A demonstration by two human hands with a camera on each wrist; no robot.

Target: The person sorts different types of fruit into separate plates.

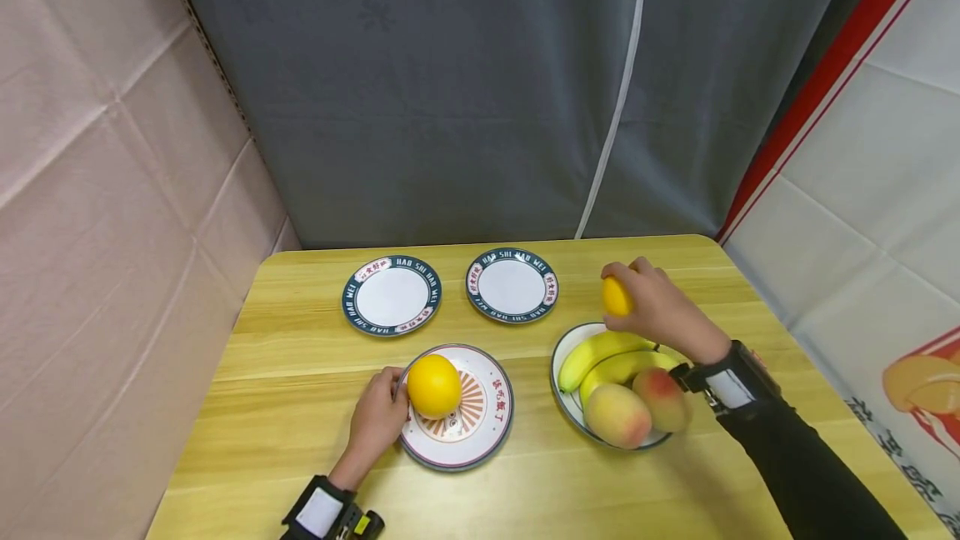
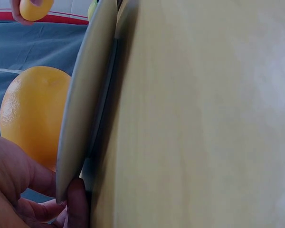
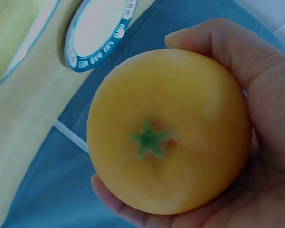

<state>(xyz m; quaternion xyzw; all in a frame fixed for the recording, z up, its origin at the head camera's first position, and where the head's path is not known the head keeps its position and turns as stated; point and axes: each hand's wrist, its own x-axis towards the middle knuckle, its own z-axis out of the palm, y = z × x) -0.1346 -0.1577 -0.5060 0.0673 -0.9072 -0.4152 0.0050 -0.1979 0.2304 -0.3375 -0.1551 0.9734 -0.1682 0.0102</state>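
Observation:
My right hand (image 1: 660, 307) holds an orange (image 3: 168, 137) with a green star-shaped stem mark, raised above the back of a fruit plate (image 1: 557, 373). Fingers and thumb wrap its sides in the right wrist view. On that plate lie two bananas (image 1: 603, 354) and two peaches (image 1: 617, 415). At the centre front, a white plate (image 1: 480, 448) with a red sunburst carries another orange (image 1: 434, 387) on its left half. The left hand (image 1: 378, 411) pinches this plate's left rim, thumb above and fingers below in the left wrist view. A dark edge shows beneath the plate there.
Two blue-rimmed plates, a left one (image 1: 392, 296) and a right one (image 1: 512, 285), sit toward the back of the wooden table (image 1: 262, 407). A grey curtain (image 1: 450, 107) with a white cable (image 1: 621, 90) hangs behind it. Light cloth walls stand on both sides.

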